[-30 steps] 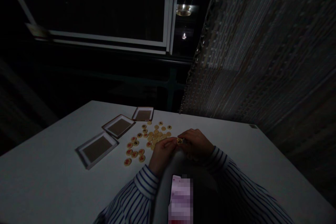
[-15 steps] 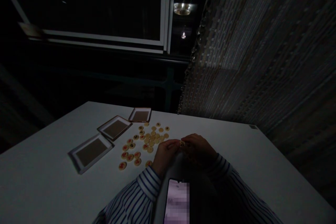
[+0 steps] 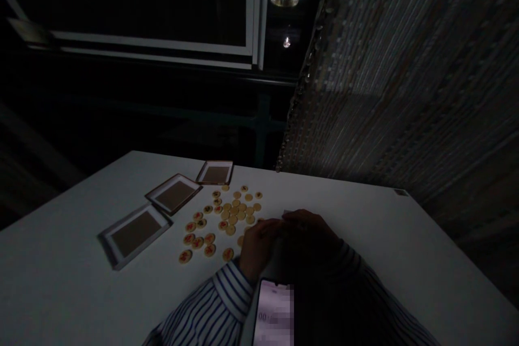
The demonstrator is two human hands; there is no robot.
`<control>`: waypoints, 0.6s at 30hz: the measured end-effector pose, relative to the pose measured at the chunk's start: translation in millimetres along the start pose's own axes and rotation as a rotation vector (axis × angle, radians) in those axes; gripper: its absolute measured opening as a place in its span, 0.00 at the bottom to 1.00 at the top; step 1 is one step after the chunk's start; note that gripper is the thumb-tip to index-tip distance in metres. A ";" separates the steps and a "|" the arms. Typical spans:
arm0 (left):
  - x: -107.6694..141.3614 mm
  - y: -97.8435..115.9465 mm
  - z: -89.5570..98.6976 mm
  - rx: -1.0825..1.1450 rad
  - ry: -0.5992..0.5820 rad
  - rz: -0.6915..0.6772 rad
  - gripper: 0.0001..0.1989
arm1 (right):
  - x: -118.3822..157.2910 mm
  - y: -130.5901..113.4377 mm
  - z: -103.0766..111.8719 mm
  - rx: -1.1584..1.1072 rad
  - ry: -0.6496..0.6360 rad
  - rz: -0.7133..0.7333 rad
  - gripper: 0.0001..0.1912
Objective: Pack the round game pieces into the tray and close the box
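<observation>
The left hand (image 3: 256,248) and the right hand (image 3: 311,231) come together over the white table (image 3: 365,216). Their fingertips meet, with the fingers bent in. It is very dark there, so I cannot tell if they hold something or what it is.

Lots of little round pieces (image 3: 225,215) lie on the table, to the left of the fingertips and a bit farther away. The closest ones are just beside the left hand, and the hand hides part of them. Many pieces in the middle look plain on top. Some on the near left have red marks, like the red-marked piece (image 3: 227,254) near the left sleeve (image 3: 231,286). A few have dark marks, like the dark-marked piece (image 3: 208,209) on the left.

Past the pieces, on the left, three flat trays make a slanting row: a near tray (image 3: 135,233), a middle tray (image 3: 174,195) and a far tray (image 3: 214,174). All three have brown bottoms.

A phone (image 3: 270,316) with a lit screen is on the near side, between the two arms. A stringy curtain (image 3: 357,92) hangs on the far right.
</observation>
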State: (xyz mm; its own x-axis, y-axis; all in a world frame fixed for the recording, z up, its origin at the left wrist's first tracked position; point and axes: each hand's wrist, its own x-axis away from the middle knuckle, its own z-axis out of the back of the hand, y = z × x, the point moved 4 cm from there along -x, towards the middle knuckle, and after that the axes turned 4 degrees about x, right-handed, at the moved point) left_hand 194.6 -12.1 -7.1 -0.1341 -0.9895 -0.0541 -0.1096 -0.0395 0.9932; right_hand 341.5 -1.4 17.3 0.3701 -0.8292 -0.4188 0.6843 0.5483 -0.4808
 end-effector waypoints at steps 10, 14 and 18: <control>1.3 -8.6 2.6 -0.047 0.004 0.015 0.09 | 2.1 0.6 -0.6 -0.113 -0.027 -0.053 0.11; 1.9 -10.4 4.2 -0.092 0.006 -0.019 0.09 | 1.4 -2.0 0.3 -0.139 -0.064 -0.068 0.11; 2.8 -9.1 4.5 -0.126 0.017 -0.034 0.09 | 2.4 0.5 -0.7 -0.153 -0.089 -0.066 0.11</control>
State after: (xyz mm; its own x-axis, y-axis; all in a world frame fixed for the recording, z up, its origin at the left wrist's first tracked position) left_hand 190.8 -13.9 -16.7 -0.1154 -0.9895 -0.0869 0.0113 -0.0888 0.9960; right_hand 342.3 -3.0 15.5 0.3862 -0.8666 -0.3161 0.6076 0.4968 -0.6197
